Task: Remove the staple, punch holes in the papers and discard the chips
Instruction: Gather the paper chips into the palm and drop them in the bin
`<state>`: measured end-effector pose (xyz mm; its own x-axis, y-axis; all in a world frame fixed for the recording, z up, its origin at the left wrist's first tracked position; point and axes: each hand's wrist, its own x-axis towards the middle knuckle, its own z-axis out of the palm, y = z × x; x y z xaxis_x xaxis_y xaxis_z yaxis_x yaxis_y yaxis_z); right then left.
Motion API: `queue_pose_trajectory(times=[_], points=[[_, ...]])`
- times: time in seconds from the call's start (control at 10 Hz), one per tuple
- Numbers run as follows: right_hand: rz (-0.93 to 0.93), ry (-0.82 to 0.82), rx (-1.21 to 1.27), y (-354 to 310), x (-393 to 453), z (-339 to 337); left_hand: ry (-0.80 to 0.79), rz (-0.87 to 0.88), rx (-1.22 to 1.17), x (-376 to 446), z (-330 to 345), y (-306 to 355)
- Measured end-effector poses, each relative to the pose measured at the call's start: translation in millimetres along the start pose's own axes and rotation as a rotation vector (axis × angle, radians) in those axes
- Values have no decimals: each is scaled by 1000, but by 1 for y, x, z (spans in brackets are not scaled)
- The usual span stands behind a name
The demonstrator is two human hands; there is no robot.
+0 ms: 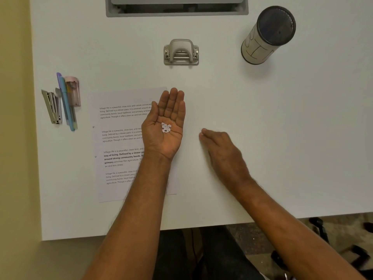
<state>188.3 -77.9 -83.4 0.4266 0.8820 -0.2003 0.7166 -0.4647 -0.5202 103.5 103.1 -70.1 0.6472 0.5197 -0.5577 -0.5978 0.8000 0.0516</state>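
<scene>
My left hand (168, 126) lies palm up over the right side of the printed papers (121, 142), fingers straight, with a small heap of white paper chips (166, 127) resting in the palm. Two punched holes show at the papers' left margin. My right hand (220, 150) rests palm down on the bare table to the right, fingers together, holding nothing. A grey hole punch (181, 52) stands beyond both hands at the table's middle. The cylindrical bin (268, 35) with a dark mouth sits at the far right. No staple is visible.
At the left lie a metal stapler (52, 107), pens (65, 102) and a pink transparent case (73, 91). A grey cable-tray slot (176, 7) runs along the far edge. The white table (282, 138) ends just before my lap.
</scene>
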Motion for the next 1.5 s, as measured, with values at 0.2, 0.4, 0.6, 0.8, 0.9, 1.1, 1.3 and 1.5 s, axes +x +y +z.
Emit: queue_pose_trajectory(times=[0.2,0.4,0.6,0.8,0.9,1.1,1.3,1.5], points=[[145,146,62,9,20,-34,7,1,-7,1,2,0],[654,238,784,-4,47,-64,9,-11,1,2,1,-6],[295,261,650,-73,34,-68,21,-35,49,2,-1,-22],[104,366,407,-72,23,-46,4,-28,38,2,1,-22],[270,400,365,-44,16,-40,-6,-21,-2,3,2,-13],[292,153,266,-3,3,-15,5,-5,-20,3,0,-7],[257,225,201,-5,12,-4,3,-8,-8,-2,-5,-10],[215,282,81,-8,12,0,2,-5,-9,-3,-9,-7]])
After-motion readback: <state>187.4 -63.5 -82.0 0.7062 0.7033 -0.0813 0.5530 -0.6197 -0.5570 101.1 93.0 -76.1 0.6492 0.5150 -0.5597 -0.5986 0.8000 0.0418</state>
